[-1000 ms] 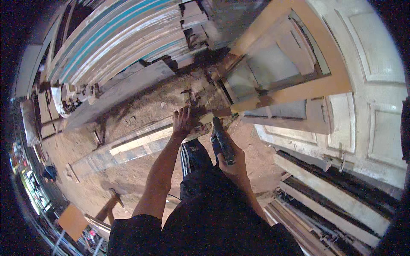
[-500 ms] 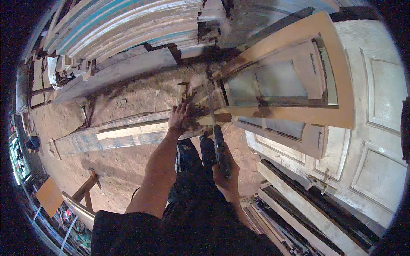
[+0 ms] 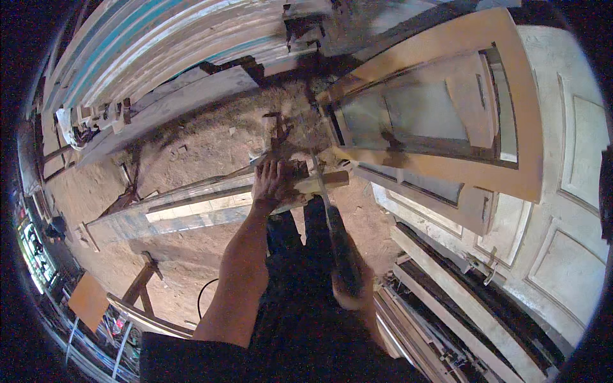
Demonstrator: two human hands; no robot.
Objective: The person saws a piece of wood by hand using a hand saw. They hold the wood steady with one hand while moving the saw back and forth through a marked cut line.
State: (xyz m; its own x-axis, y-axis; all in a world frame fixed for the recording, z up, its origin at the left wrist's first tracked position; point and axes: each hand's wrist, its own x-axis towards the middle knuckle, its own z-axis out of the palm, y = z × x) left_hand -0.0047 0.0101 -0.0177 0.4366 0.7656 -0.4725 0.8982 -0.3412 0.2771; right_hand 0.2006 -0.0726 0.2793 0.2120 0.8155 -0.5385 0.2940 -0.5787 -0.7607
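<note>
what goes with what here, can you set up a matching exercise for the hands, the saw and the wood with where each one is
Things:
1. left hand
2. right hand
3. thin steel saw blade
4. long pale wooden plank

Places:
a. around the dark saw handle, close to the body
b. lying across the sawdust-covered floor
c. pressed flat on the plank's end
d. crossing the plank's end, just right of the flat hand

Pairs: 1-c, 2-a, 3-d, 4-b
</note>
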